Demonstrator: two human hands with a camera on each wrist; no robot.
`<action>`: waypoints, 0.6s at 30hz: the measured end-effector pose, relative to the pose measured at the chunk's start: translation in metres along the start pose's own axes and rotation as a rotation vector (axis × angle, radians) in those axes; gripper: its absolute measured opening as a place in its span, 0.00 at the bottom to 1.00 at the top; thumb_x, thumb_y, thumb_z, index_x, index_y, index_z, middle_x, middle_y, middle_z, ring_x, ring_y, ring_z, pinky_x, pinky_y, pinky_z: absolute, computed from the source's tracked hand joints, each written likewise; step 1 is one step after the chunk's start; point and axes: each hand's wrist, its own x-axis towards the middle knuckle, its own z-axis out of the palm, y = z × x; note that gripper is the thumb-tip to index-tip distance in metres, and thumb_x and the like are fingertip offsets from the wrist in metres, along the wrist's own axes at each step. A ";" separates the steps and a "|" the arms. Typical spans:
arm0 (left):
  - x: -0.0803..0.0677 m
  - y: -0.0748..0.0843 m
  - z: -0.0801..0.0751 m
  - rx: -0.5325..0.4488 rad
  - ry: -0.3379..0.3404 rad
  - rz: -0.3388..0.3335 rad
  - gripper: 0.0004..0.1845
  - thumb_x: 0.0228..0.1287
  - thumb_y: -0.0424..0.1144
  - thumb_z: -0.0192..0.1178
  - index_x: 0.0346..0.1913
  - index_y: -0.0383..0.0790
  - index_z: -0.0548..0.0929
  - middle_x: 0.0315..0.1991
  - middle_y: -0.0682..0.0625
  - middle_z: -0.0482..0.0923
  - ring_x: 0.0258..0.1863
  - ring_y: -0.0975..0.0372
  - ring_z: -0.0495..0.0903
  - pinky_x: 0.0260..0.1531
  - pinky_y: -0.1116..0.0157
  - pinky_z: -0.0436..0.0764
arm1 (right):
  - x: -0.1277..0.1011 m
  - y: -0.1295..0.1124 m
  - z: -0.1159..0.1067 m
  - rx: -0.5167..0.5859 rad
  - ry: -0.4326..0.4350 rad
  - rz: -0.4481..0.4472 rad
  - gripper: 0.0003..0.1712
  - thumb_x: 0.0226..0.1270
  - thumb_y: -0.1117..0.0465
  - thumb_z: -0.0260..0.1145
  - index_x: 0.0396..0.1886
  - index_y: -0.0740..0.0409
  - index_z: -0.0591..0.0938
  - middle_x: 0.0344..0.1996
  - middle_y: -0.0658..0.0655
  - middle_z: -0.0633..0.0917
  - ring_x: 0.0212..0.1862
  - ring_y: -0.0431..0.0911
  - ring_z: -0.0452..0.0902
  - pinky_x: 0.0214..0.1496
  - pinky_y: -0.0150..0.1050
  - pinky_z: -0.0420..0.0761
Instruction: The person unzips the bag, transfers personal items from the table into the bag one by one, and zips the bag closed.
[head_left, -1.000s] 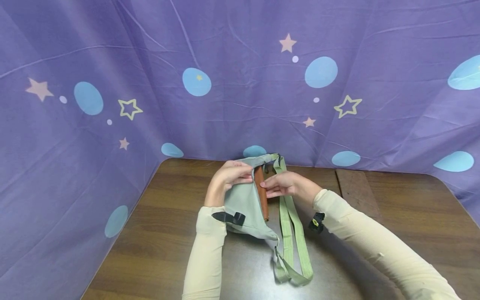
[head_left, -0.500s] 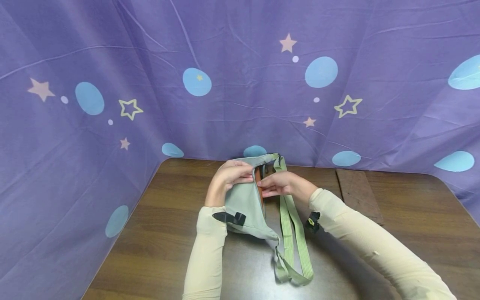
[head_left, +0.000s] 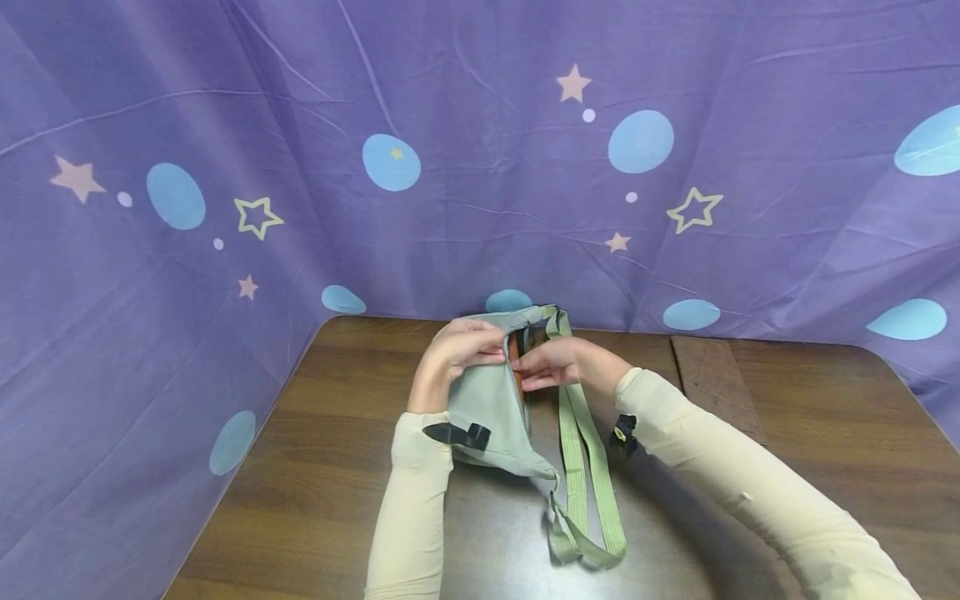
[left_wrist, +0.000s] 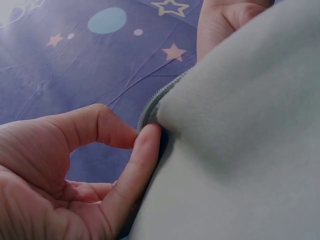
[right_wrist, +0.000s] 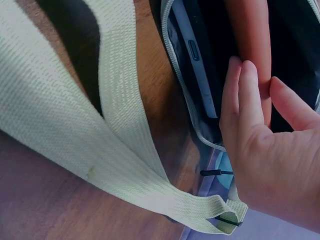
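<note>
The brown case (right_wrist: 252, 30) has sunk mostly into the bag (head_left: 487, 408), right hand (head_left: 558, 364) pinching it, left hand (head_left: 467, 346) pinching the zippered rim (left_wrist: 152, 104).

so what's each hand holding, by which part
Left hand pinches the green fabric bag by its zip edge; right hand holds the slim orange-brown item by its outer edge.

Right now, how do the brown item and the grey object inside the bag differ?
The brown item is rounded and reddish; the grey object is straight-edged with an oval slot. The right hand pinches the brown item, while the grey object is not gripped. Both sit within the open bag.
</note>
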 end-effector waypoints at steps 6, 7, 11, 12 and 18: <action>0.001 -0.001 0.000 0.006 -0.003 0.013 0.07 0.65 0.25 0.56 0.43 0.27 0.81 0.28 0.51 0.79 0.27 0.64 0.82 0.41 0.69 0.91 | 0.000 -0.001 0.001 0.007 -0.012 -0.013 0.21 0.79 0.71 0.53 0.24 0.55 0.83 0.25 0.51 0.84 0.30 0.40 0.84 0.44 0.29 0.90; 0.001 -0.001 0.000 0.006 -0.004 0.015 0.07 0.65 0.24 0.56 0.43 0.27 0.81 0.28 0.51 0.79 0.27 0.64 0.82 0.41 0.69 0.91 | 0.000 -0.001 0.002 0.009 -0.011 -0.014 0.21 0.79 0.71 0.53 0.24 0.55 0.83 0.25 0.51 0.84 0.30 0.40 0.84 0.44 0.29 0.90; 0.001 -0.001 0.000 0.005 -0.008 0.019 0.06 0.65 0.24 0.55 0.42 0.27 0.81 0.28 0.51 0.79 0.27 0.64 0.82 0.41 0.69 0.91 | 0.000 -0.001 0.003 0.025 -0.002 -0.020 0.20 0.78 0.71 0.53 0.26 0.55 0.83 0.26 0.52 0.85 0.31 0.41 0.84 0.44 0.30 0.90; 0.001 -0.001 0.000 0.004 -0.009 0.019 0.06 0.65 0.24 0.55 0.42 0.27 0.81 0.27 0.51 0.79 0.27 0.65 0.82 0.40 0.70 0.91 | 0.001 -0.001 0.004 0.027 -0.001 -0.023 0.19 0.78 0.71 0.53 0.27 0.56 0.82 0.26 0.51 0.85 0.31 0.41 0.84 0.44 0.30 0.90; 0.000 -0.001 0.001 -0.014 -0.031 0.032 0.04 0.67 0.24 0.55 0.39 0.29 0.80 0.25 0.52 0.79 0.25 0.65 0.81 0.37 0.72 0.90 | 0.004 -0.001 0.006 0.026 0.008 -0.033 0.15 0.78 0.72 0.53 0.32 0.58 0.82 0.28 0.51 0.86 0.32 0.40 0.84 0.44 0.30 0.90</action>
